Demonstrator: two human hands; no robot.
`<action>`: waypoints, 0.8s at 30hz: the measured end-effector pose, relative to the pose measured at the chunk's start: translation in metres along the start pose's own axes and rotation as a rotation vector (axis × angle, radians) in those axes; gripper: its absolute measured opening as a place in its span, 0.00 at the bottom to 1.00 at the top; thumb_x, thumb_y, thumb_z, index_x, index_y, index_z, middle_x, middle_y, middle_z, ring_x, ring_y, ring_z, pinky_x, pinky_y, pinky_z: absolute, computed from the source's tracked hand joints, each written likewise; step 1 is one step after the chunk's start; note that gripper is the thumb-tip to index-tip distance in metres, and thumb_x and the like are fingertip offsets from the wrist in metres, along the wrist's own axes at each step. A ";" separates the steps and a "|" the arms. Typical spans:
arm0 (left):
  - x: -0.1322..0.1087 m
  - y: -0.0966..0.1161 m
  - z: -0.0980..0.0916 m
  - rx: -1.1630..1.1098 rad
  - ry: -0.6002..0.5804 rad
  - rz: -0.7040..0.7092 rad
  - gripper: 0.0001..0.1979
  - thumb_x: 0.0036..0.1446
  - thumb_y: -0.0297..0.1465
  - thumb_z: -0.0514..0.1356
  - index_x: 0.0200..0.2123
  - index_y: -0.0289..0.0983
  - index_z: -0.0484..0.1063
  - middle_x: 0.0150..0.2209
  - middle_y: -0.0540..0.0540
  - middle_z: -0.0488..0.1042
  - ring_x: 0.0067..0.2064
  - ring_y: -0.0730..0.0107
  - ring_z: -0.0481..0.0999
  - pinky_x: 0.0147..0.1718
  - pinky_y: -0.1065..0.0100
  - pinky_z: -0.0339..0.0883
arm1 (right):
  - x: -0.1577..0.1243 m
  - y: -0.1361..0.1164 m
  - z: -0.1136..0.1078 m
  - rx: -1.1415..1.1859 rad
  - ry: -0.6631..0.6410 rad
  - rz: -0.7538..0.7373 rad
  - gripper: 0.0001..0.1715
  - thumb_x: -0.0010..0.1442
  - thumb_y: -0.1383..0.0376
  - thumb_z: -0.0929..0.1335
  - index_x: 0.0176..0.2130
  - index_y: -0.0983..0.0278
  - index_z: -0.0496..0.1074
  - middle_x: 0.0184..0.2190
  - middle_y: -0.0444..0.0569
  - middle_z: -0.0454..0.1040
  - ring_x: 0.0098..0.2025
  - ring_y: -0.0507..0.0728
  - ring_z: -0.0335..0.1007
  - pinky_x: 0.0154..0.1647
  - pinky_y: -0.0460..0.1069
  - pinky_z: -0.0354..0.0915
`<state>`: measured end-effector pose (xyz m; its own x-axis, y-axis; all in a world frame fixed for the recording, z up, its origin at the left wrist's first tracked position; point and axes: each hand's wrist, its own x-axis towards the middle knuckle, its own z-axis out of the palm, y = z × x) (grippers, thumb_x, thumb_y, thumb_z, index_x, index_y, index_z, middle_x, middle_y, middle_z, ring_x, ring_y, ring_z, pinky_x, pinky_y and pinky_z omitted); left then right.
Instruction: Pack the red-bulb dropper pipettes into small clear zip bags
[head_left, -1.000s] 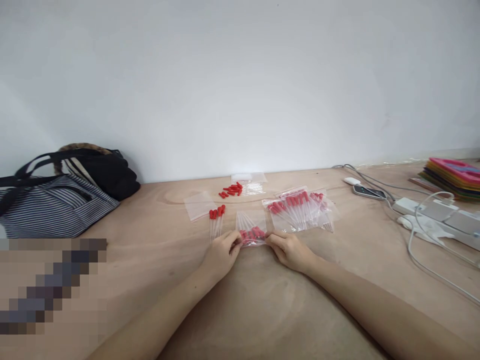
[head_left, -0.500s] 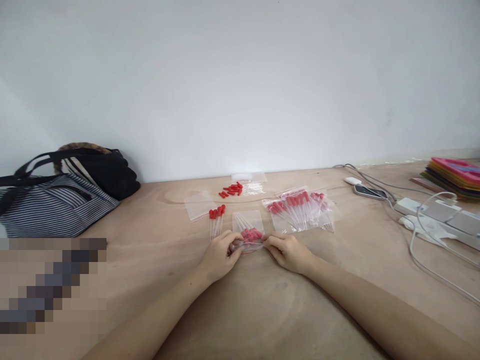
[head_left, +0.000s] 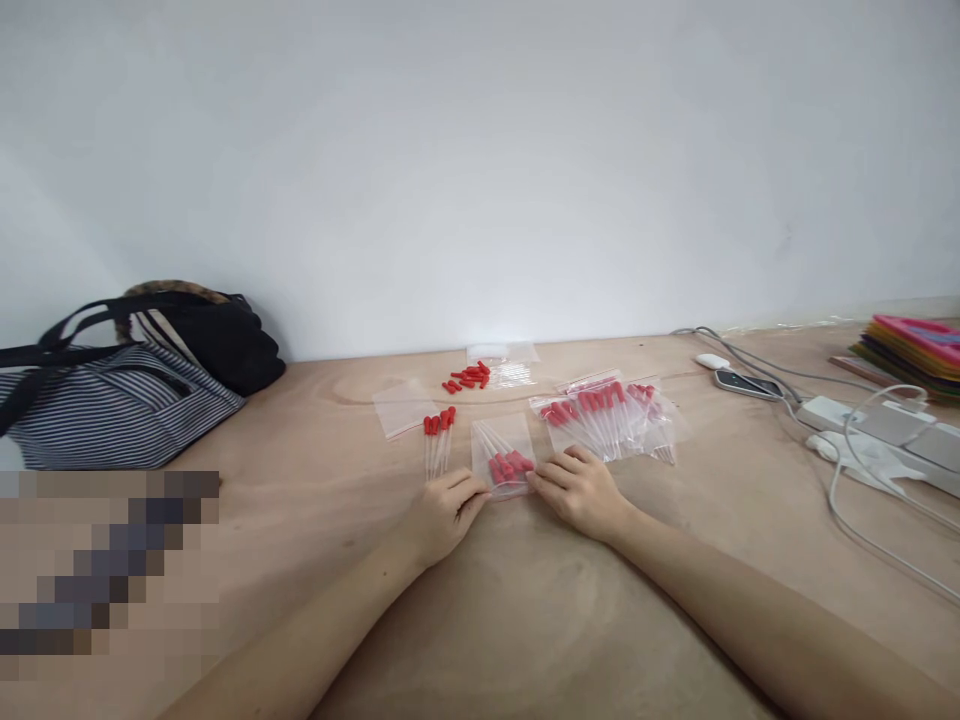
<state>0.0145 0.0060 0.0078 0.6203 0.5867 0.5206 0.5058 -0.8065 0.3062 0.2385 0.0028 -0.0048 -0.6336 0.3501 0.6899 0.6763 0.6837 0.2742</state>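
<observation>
A clear zip bag point(head_left: 484, 440) lies flat before me, its mouth toward me. Inside are several droppers with red rubber bulbs point(head_left: 510, 465), bulbs nearest the mouth. My left hand point(head_left: 450, 512) pinches the bag's near left corner, fingers closed. At the near right corner, my right hand point(head_left: 581, 495) has its thumb and fingertips closed on the bag's edge. Just beyond my left hand, several loose droppers point(head_left: 439, 440) lie side by side, bulbs away from me. An empty zip bag point(head_left: 407, 408) lies behind them.
Filled dropper bags point(head_left: 600, 415) overlap at the right. Loose red bulbs point(head_left: 469, 377) and clear tubes point(head_left: 514, 373) lie near the wall. Further right are a phone-like device point(head_left: 748, 384), a power strip point(head_left: 930, 440) with cables and a colourful stack point(head_left: 919, 350). A striped bag point(head_left: 150, 410) sits left.
The near end of the bag has flattened, and the bulbs inside are spread more apart. My left fingers have shifted off the bulbs to the corner. The view has moved slightly.
</observation>
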 end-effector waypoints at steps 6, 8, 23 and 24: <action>0.001 -0.003 -0.003 0.215 0.072 0.235 0.10 0.56 0.32 0.56 0.42 0.36 0.67 0.35 0.44 0.72 0.38 0.66 0.70 0.38 0.65 0.68 | -0.001 0.000 0.002 -0.002 0.005 0.011 0.14 0.59 0.72 0.59 0.28 0.65 0.70 0.20 0.45 0.68 0.26 0.50 0.58 0.30 0.49 0.50; 0.001 -0.006 -0.004 0.350 0.091 0.351 0.07 0.58 0.26 0.53 0.40 0.36 0.67 0.33 0.45 0.73 0.37 0.66 0.71 0.36 0.66 0.68 | -0.002 0.000 0.001 0.010 0.009 0.028 0.13 0.59 0.71 0.59 0.28 0.65 0.70 0.21 0.45 0.69 0.27 0.50 0.59 0.30 0.49 0.50; 0.004 -0.008 -0.006 0.447 0.131 0.490 0.12 0.60 0.22 0.46 0.32 0.35 0.69 0.25 0.46 0.71 0.28 0.69 0.70 0.28 0.66 0.65 | -0.006 0.001 -0.005 -0.055 0.080 -0.086 0.09 0.59 0.72 0.61 0.33 0.63 0.69 0.29 0.44 0.73 0.30 0.51 0.60 0.27 0.50 0.43; 0.004 -0.008 -0.006 0.451 0.135 0.495 0.12 0.60 0.22 0.47 0.31 0.35 0.68 0.24 0.46 0.71 0.28 0.69 0.69 0.27 0.66 0.64 | -0.005 0.000 -0.006 -0.071 0.087 -0.091 0.09 0.59 0.72 0.61 0.34 0.62 0.69 0.30 0.44 0.74 0.31 0.51 0.61 0.27 0.50 0.44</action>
<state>0.0094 0.0148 0.0121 0.7777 0.1186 0.6173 0.4001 -0.8509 -0.3406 0.2441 -0.0028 -0.0045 -0.6605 0.2300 0.7148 0.6445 0.6621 0.3825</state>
